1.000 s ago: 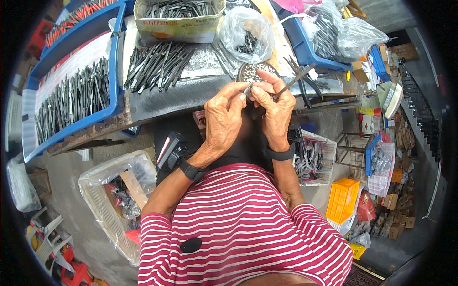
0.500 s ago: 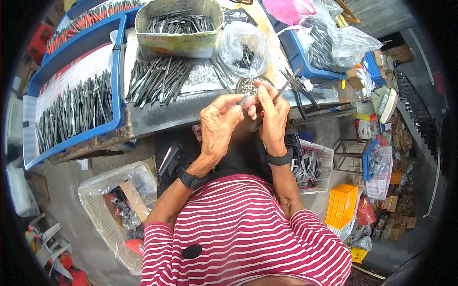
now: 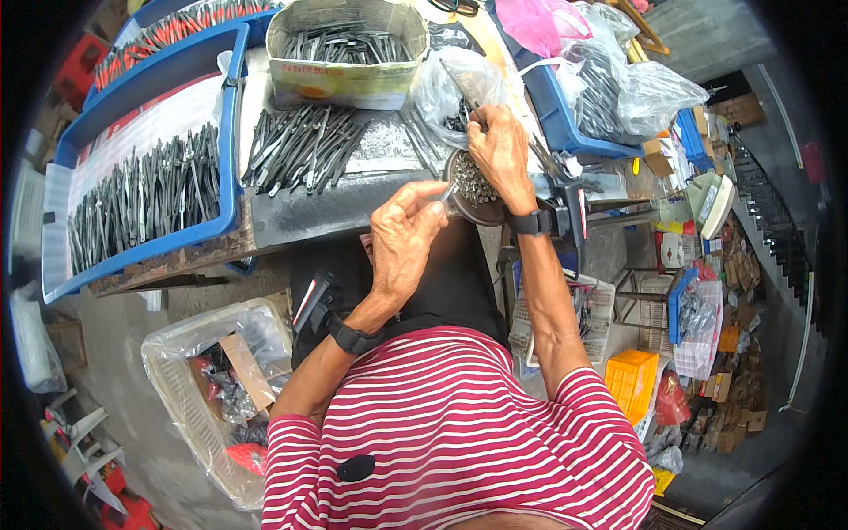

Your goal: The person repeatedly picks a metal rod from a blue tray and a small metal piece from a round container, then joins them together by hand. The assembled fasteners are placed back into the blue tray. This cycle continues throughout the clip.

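My left hand (image 3: 404,234) pinches a small silvery metal piece (image 3: 450,190) between thumb and forefinger, in front of the table edge. My right hand (image 3: 501,155) reaches over a round brown dish (image 3: 481,213) of small metal parts (image 3: 471,177). Its curled fingers are at the near side of a clear plastic bag (image 3: 477,75) that has dark metal pieces in it. What those fingertips grip, if anything, is hidden. To the left of the dish lies a loose pile of long dark metal strips (image 3: 305,146).
A cardboard box (image 3: 340,81) of metal pieces stands behind the pile. Blue trays (image 3: 231,159) of upright dark strips fill the left; another blue bin (image 3: 565,132) with plastic bags is at right. A lined basket (image 3: 190,424) and orange crate (image 3: 631,384) are below.
My right hand has moved up and away from my left, toward the plastic bag. The long dark strip is no longer visible in it. My left hand stays nearly still.
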